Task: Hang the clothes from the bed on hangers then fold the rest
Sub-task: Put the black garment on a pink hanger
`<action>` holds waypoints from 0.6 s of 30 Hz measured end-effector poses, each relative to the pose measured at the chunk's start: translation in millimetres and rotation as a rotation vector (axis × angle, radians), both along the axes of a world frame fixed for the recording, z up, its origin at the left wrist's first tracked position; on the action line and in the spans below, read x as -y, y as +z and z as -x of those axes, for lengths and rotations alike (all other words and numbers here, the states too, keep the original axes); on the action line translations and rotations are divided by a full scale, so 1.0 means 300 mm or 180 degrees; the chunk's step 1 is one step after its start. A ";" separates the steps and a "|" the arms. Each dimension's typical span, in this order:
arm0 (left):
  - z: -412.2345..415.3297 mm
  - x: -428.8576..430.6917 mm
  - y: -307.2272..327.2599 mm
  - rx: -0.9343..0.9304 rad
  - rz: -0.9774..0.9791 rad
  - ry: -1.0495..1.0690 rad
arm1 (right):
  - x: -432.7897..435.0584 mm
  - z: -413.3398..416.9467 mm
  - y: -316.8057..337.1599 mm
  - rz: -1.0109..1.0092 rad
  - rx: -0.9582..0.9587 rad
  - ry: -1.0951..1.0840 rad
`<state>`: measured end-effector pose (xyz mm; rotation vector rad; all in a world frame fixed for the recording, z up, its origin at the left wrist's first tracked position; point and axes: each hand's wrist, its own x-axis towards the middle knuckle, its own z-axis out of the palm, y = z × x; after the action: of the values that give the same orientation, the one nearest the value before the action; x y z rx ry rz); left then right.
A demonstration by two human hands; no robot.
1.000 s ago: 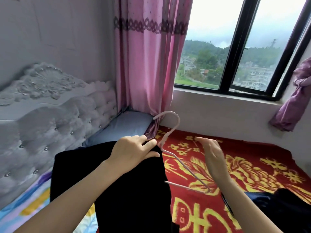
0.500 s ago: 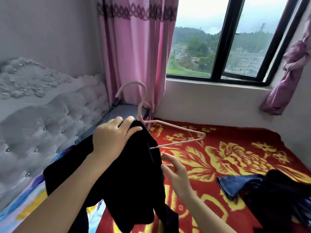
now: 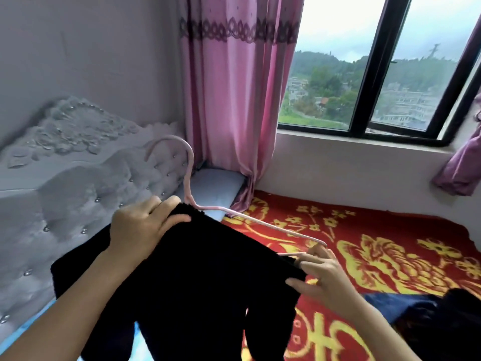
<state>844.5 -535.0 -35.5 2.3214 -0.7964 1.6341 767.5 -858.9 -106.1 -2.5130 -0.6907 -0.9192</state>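
Left hand (image 3: pixel 140 230): fingers curled over black garment (image 3: pixel 208 269) at pink hanger (image 3: pixel 189 178) neck, above bed (image 3: pixel 390 238).
Right hand (image 3: pixel 325 280): pinching garment edge beside bare right hanger arm.
Next: draw fabric over that tip, neck steadied.

Single head-worn wide-angle view, facing forward and down, close over the bed (image 3: pixel 390 246), window (image 3: pixel 325 74) wall ahead.

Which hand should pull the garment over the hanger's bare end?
Right. The right hand pinches the black garment beside the bare end of the pink hanger; the left hand grips it near the hook.
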 end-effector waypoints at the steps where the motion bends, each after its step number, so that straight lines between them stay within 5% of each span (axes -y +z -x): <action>1: 0.000 -0.039 -0.015 0.0058 -0.0092 -0.0036 | 0.032 0.020 0.028 0.0167 -0.0061 0.0113; 9: -0.059 -0.194 -0.020 -0.0560 0.0419 0.0024 | 0.009 0.127 0.241 0.1109 0.0272 0.0030; 14: -0.126 -0.351 -0.086 -0.0531 -0.0576 -0.0174 | 0.033 0.164 0.357 0.1549 0.0612 0.0106; 18: -0.086 -0.277 -0.030 -0.0129 -0.0479 -0.0390 | -0.037 0.126 0.390 0.0820 0.0209 0.0428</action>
<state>870.2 -452.0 -44.4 2.3434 -1.0641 1.5198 729.5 -847.8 11.0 -2.6248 -1.0457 -0.9193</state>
